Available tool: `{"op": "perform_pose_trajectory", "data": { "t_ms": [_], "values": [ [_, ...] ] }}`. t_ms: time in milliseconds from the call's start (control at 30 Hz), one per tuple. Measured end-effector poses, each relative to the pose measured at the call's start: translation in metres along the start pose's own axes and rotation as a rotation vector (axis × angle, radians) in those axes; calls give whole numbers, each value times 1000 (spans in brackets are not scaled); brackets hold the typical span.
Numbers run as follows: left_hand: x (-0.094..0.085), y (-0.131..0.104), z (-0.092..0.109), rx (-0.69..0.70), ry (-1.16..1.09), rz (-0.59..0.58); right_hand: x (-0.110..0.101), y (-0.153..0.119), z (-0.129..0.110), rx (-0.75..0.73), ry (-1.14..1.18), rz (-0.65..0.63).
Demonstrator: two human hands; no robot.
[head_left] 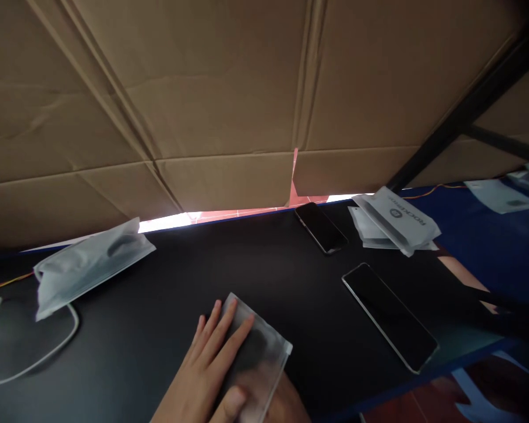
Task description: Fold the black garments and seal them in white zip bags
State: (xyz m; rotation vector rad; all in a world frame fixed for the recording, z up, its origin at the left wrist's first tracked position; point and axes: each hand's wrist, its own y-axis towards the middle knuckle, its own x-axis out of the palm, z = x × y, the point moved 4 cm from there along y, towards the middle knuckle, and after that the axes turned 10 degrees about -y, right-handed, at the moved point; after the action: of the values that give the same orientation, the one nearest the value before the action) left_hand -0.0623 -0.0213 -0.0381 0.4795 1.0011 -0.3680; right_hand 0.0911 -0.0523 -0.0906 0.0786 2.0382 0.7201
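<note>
A frosted plastic zip bag (271,341) with a white slider at its right corner is at the front middle of the black table. My left hand (207,358) lies across the bag's left side, fingers stretched out and touching it, thumb resting near the lower edge. My right hand (288,399) is at the bag's lower right, partly behind it. Its blurred shape shows through the plastic, but its fingers are hidden. To the right lie a phone (390,317) with a pale edge and, farther back, a smaller dark phone (321,228).
Another frosted bag (92,264) and a white cable (39,367) lie at left. Printed bags (397,217) are stacked at back right, near a dark metal bar (458,117). Cardboard (220,88) walls the table's back edge. A blue surface (476,235) lies at right.
</note>
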Motion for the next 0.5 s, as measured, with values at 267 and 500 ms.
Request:
{"op": "perform_pose_trajectory", "data": {
  "t_ms": [267, 500],
  "values": [
    [-14, 50, 9, -96, 29, 36, -61, 29, 59, 300, 199, -89],
    [5, 108, 18, -187, -113, -82, -47, 68, 81, 597, 368, -360]
  ]
}}
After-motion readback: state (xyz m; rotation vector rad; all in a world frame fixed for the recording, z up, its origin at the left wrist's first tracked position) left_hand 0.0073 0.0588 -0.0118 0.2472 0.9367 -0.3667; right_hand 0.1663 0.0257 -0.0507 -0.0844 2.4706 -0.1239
